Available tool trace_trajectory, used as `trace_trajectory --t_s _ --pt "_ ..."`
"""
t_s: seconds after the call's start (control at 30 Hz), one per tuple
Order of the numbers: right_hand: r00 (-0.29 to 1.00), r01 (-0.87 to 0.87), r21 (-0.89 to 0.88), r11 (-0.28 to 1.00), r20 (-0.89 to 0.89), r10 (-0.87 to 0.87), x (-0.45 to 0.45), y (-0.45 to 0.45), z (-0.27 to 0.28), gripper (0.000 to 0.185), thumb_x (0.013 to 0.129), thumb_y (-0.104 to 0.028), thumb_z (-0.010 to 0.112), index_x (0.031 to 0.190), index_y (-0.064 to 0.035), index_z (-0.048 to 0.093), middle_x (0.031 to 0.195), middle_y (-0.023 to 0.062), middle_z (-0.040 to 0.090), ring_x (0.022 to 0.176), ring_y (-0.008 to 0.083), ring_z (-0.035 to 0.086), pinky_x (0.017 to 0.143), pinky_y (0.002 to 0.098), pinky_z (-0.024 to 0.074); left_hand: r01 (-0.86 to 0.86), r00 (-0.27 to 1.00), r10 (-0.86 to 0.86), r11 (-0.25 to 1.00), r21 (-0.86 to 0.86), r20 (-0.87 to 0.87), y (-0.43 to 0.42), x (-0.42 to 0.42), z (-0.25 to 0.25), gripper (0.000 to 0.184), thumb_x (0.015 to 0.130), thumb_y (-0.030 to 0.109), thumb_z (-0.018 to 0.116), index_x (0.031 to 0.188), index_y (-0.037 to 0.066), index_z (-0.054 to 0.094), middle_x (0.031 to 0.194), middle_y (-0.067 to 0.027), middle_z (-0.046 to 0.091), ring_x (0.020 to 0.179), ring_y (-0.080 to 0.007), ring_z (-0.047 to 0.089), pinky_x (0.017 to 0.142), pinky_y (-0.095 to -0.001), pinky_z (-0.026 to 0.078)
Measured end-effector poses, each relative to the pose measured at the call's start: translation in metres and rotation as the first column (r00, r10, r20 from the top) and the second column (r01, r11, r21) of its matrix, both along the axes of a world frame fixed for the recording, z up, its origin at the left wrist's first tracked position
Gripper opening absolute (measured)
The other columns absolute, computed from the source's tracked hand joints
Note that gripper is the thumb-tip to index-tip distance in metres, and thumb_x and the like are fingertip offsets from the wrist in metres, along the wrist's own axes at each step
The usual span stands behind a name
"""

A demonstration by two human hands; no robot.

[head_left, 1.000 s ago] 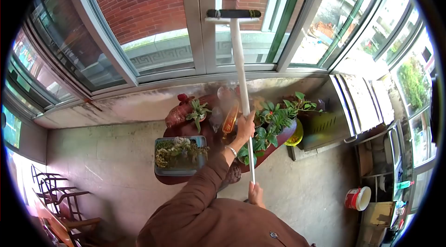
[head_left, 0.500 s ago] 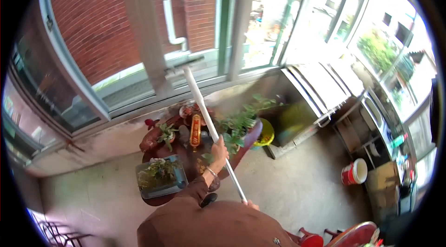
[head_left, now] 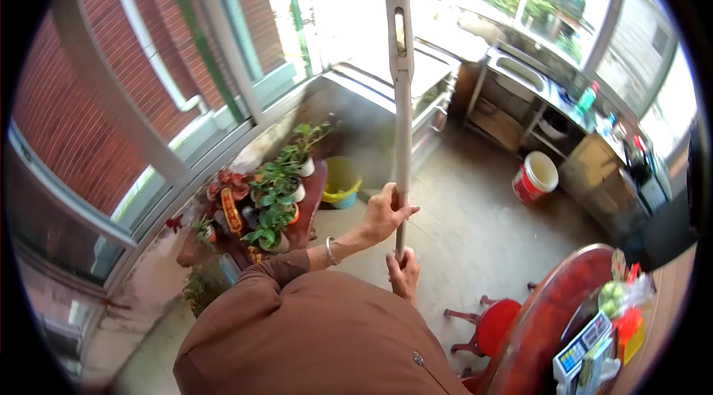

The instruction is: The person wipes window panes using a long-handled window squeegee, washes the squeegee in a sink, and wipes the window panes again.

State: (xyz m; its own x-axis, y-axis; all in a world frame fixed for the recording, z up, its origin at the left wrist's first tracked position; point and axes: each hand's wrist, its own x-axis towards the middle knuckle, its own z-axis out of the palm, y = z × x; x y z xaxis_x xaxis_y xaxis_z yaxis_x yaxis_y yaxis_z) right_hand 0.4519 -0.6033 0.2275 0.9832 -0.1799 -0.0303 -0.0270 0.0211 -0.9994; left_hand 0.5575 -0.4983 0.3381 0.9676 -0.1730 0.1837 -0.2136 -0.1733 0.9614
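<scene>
A long-handled window squeegee (head_left: 403, 120) stands almost upright in front of me, its light pole widening into a slotted fork near the top. Part of its head is cut off by the upper edge of the view. My left hand (head_left: 382, 218), with a silver bangle at the wrist, is closed around the pole. Just below it, my right hand (head_left: 404, 275) grips the pole's lower end.
To the left, a dark red table (head_left: 316, 183) carries potted plants (head_left: 275, 194). A yellow-green bucket (head_left: 340, 183) stands beside it. On the right are a red-and-white bucket (head_left: 535, 177), a sink (head_left: 520, 74), a red stool (head_left: 497, 327) and a round table (head_left: 538, 287).
My view has turned to the right. The squeegee's head has come away from the left window and swung up and right, so the pole is now nearly vertical. Both hands keep their hold.
</scene>
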Motion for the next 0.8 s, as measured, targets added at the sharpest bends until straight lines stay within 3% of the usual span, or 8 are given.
trace_trajectory --t_s 0.07,0.17,0.3,0.4,0.57,0.63,0.73,0.8 --pt "0.992 0.079 -0.105 0.991 0.106 -0.068 0.007 -0.021 0.001 0.018 0.090 -0.015 0.063 0.079 -0.0060 0.052 0.063 -0.0038 0.045 0.057 0.0048 0.042 0.049 0.0243 0.0349 0.050 0.999 -0.050 0.991 0.128 0.000 -0.029 0.000 0.009 0.040 0.080 0.016 0.074 0.106 -0.001 0.048 0.082 -0.0063 0.063 0.075 -0.0124 0.063 0.066 -0.0273 0.052" --pt "0.995 0.073 -0.003 0.997 0.069 -0.072 0.014 -0.052 -0.015 0.022 0.089 -0.017 0.065 0.076 -0.0065 0.050 0.057 -0.0048 0.043 0.049 0.0046 0.039 0.043 0.0240 0.0313 0.154 0.988 -0.148 0.965 0.211 -0.043 -0.060 0.009 0.016 0.044 0.079 0.019 0.076 0.107 -0.002 0.050 0.085 -0.0087 0.064 0.076 -0.0138 0.063 0.069 -0.0275 0.052" --pt "0.987 0.042 0.192 0.980 -0.162 -0.011 0.014 -0.096 -0.015 0.023 0.089 -0.019 0.064 0.075 -0.0078 0.050 0.053 -0.0051 0.042 0.039 0.0041 0.034 0.034 0.0233 0.0269 0.326 0.945 -0.304 0.906 0.269 -0.121 -0.092 0.034 0.003 0.045 0.081 0.019 0.074 0.113 -0.004 0.051 0.086 -0.0092 0.065 0.079 -0.0137 0.063 0.072 -0.0276 0.053" --pt "0.968 0.087 0.215 0.973 -0.249 -0.032 0.023 -0.117 -0.011 0.023 0.089 -0.020 0.065 0.076 -0.0078 0.051 0.055 -0.0070 0.042 0.043 0.0029 0.035 0.038 0.0222 0.0268 0.356 0.934 -0.347 0.914 0.194 -0.079 -0.100 0.068 -0.033 0.057 0.082 0.027 0.073 0.123 -0.005 0.049 0.082 -0.0080 0.067 0.070 -0.0152 0.066 0.063 -0.0275 0.052" --pt "0.924 0.223 0.199 0.954 -0.356 -0.142 0.049 -0.155 -0.026 0.021 0.088 -0.023 0.066 0.076 -0.0111 0.053 0.057 -0.0086 0.041 0.048 0.0012 0.036 0.041 0.0215 0.0264 0.302 0.911 -0.255 0.948 0.101 -0.325 -0.088 0.159 -0.083 0.045 0.086 0.021 0.069 0.120 0.000 0.049 0.087 -0.0078 0.064 0.066 -0.0120 0.063 0.056 -0.0237 0.051" --pt "0.904 0.289 0.091 0.953 -0.353 -0.240 0.062 -0.168 -0.018 0.016 0.088 -0.020 0.066 0.080 -0.0106 0.057 0.062 -0.0075 0.048 0.051 0.0011 0.040 0.044 0.0207 0.0302 0.263 0.891 -0.243 0.965 -0.001 -0.384 -0.080 0.204 -0.109 0.045 0.086 0.022 0.068 0.120 0.000 0.049 0.088 -0.0085 0.064 0.064 -0.0126 0.063 0.055 -0.0245 0.051" --pt "0.838 0.369 -0.021 0.929 -0.426 -0.342 0.090 -0.184 0.011 0.011 0.088 -0.017 0.066 0.085 -0.0087 0.058 0.067 -0.0051 0.054 0.057 0.0021 0.047 0.047 0.0211 0.0367 0.214 0.892 -0.177 0.976 0.044 -0.416 -0.062 0.261 -0.120 0.045 0.088 0.022 0.065 0.122 -0.001 0.048 0.087 -0.0091 0.064 0.063 -0.0137 0.063 0.053 -0.0250 0.051" --pt "0.855 0.357 0.052 0.933 -0.421 -0.303 0.105 -0.213 0.009 0.012 0.089 -0.015 0.065 0.088 -0.0059 0.058 0.070 -0.0033 0.055 0.060 0.0038 0.050 0.051 0.0225 0.0422 0.158 0.886 -0.158 0.987 -0.036 -0.436 -0.053 0.290 -0.138 0.041 0.086 0.020 0.065 0.118 -0.003 0.052 0.083 -0.0088 0.065 0.060 -0.0119 0.063 0.050 -0.0247 0.048"
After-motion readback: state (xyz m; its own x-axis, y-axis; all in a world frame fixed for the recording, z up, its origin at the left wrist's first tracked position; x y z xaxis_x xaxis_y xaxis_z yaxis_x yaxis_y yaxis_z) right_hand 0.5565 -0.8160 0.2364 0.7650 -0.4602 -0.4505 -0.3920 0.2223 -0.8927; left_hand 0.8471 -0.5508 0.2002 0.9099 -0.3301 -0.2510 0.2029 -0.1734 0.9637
